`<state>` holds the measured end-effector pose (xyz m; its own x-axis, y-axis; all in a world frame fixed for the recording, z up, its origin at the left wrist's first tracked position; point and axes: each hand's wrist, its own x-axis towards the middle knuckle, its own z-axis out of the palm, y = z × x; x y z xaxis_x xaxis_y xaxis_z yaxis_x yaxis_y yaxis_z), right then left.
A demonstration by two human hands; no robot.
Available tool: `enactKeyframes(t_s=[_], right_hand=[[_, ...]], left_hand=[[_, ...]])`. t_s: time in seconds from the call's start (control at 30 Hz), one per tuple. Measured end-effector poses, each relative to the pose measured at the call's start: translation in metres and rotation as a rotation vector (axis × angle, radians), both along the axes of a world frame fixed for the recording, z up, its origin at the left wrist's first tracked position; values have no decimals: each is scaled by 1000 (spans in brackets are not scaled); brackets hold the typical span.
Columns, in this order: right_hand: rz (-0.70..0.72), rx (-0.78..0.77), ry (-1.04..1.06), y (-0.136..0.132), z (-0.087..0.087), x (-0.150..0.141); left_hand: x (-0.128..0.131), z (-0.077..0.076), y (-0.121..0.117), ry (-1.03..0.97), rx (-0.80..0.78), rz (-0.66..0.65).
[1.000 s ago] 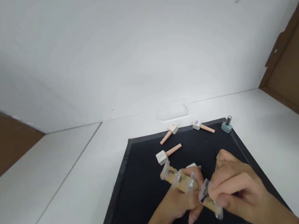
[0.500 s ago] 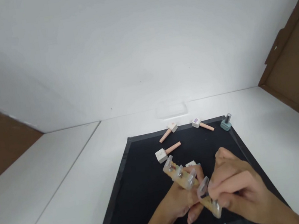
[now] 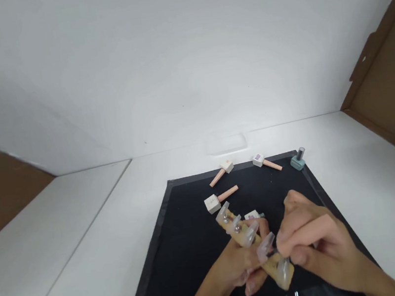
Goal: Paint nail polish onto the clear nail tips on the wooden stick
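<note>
My left hand (image 3: 240,263) is closed around a yellowish strip (image 3: 274,268), held at a slant above the black mat. Several clear false nail tips (image 3: 250,234) stand along the strip on small metallic mounts. My right hand (image 3: 317,244) pinches a nail polish brush by its smooth peach cap (image 3: 312,232). Its bristle end sits at the lower nail tips, mostly hidden by my fingers. Just beyond my left fingers lies a white nail polish bottle (image 3: 252,215), partly covered by that hand.
White bottles with peach caps lie on the black mat (image 3: 183,250): one at the left (image 3: 213,203), one at the back (image 3: 227,166), another farther right (image 3: 258,160). A teal bottle (image 3: 298,162) stands at the mat's far right corner. A clear tray (image 3: 227,144) sits behind.
The strip has tilted slightly in my left hand, so its nail tips show at a different angle. My right hand has shifted a little to the right, still beside the lower tips.
</note>
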<state>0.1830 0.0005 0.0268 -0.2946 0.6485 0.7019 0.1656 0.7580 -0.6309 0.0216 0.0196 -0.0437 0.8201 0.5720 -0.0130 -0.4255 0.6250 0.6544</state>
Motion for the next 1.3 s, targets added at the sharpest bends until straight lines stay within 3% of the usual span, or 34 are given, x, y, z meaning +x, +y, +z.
enactKeyframes(t_s=[0.3,0.43,0.6,0.73,0.87,1.3], right_hand=[[12,8,-21,1,1,0],[-46,14,11,1,-1,1],[0,18,-36,1,-2,2],[-73,27,18,1,-1,1],[-12,48,-9,1,-1,1],[-88,86,-20,2,0,1]], left_hand=[[2,-6,-1,-17,-92,-47],[2,-8,-1,-14,-135,-39],[4,-13,-2,-28,-177,-38],[4,-10,-3,-9,-198,-34],[4,-5,-4,19,-197,-31],[3,-9,-4,-89,-211,-33]])
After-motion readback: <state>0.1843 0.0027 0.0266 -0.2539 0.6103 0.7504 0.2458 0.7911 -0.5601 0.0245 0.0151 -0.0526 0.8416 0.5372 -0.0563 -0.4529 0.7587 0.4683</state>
